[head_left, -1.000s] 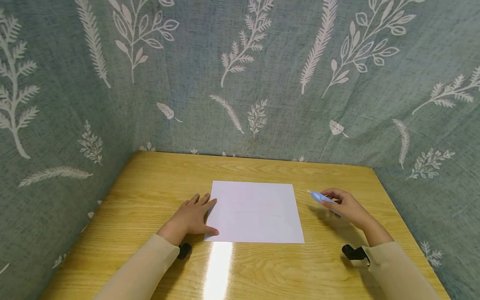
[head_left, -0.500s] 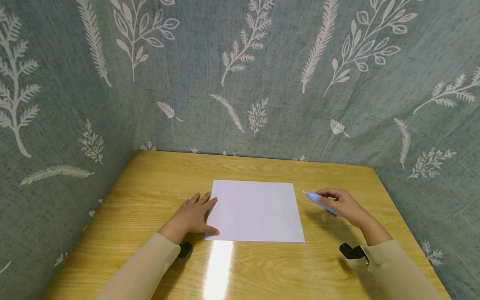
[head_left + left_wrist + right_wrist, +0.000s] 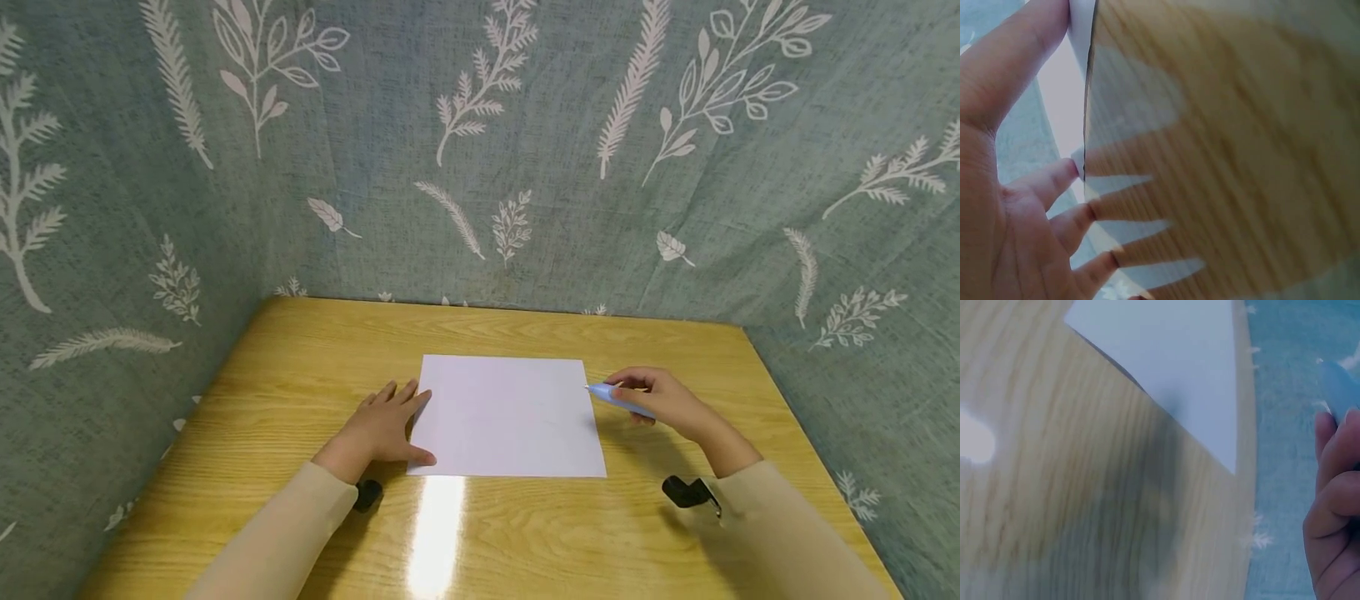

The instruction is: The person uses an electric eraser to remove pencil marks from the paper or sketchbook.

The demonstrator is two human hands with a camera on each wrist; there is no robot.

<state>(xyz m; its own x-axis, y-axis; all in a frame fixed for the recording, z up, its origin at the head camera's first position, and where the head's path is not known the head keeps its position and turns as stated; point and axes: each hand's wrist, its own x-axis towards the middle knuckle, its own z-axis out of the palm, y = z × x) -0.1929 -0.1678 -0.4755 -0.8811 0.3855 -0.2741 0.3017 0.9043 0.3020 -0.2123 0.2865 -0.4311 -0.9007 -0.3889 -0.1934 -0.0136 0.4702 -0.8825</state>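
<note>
A white sheet of paper [image 3: 510, 417] lies on the wooden table. My left hand [image 3: 381, 429] rests at its left edge with fingers spread, the thumb and index fingertip over the paper. In the left wrist view, the fingertips [image 3: 1066, 169] sit along the paper's border. My right hand [image 3: 667, 404] pinches a light blue, thick tapered pen [image 3: 618, 398] with a thin pale tip. The tip points left and overlaps the sheet's right edge in the head view. Part of the pen [image 3: 1338, 387] shows above the curled fingers in the right wrist view.
The wooden table [image 3: 337, 342] is bounded at the back and sides by a grey-green cloth [image 3: 375, 125] with white leaf prints. A bright light reflection lies in front of the paper. Black wrist devices [image 3: 686, 492] hang at both sleeves.
My right hand has moved left with the pen, bringing the tip from beside the sheet to its right edge. The left hand has kept its place on the paper.
</note>
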